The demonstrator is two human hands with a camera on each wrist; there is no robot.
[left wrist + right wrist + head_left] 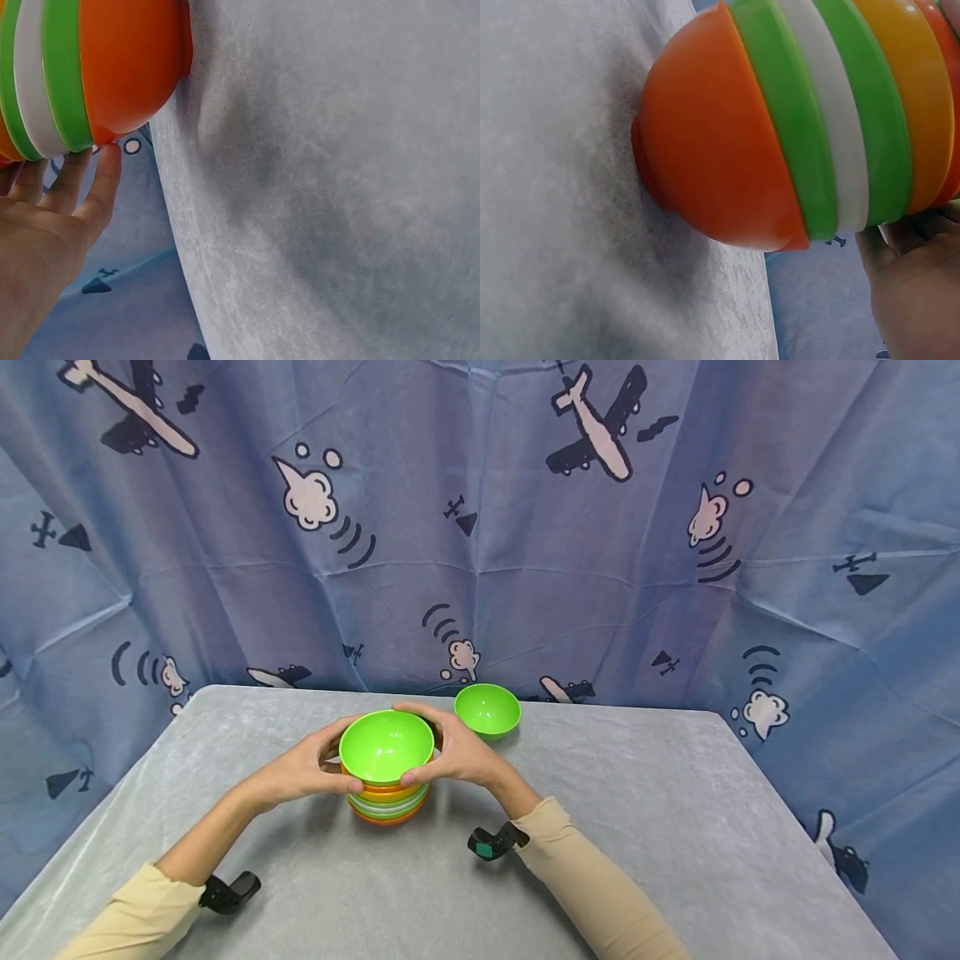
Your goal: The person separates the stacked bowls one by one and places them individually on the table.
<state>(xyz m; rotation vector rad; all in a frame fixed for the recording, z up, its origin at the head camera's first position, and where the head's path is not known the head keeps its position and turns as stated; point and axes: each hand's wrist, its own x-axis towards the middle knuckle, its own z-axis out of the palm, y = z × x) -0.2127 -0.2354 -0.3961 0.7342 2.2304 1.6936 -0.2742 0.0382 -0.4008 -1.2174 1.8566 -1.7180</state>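
A stack of several nested bowls (386, 810) is upright left of the table's middle. At its top is a bright green bowl (386, 747) with nothing inside. My left hand (311, 768) holds the stack's left side, thumb at the front near the top rim. On the opposite side my right hand (457, 752) grips it, its thumb also in front. The right wrist view shows orange, yellow, green and white bands above the lowest orange bowl (705, 142). That bowl's foot is at the table surface; whether it touches I cannot tell. In the left wrist view, fingers (105, 180) lie along the stack's side.
A second, separate green bowl (487, 710) stands near the table's back edge, just behind my right hand. The table (637, 827) has a grey cloth-like surface. A blue curtain (525, 527) printed with airplanes hangs directly behind it.
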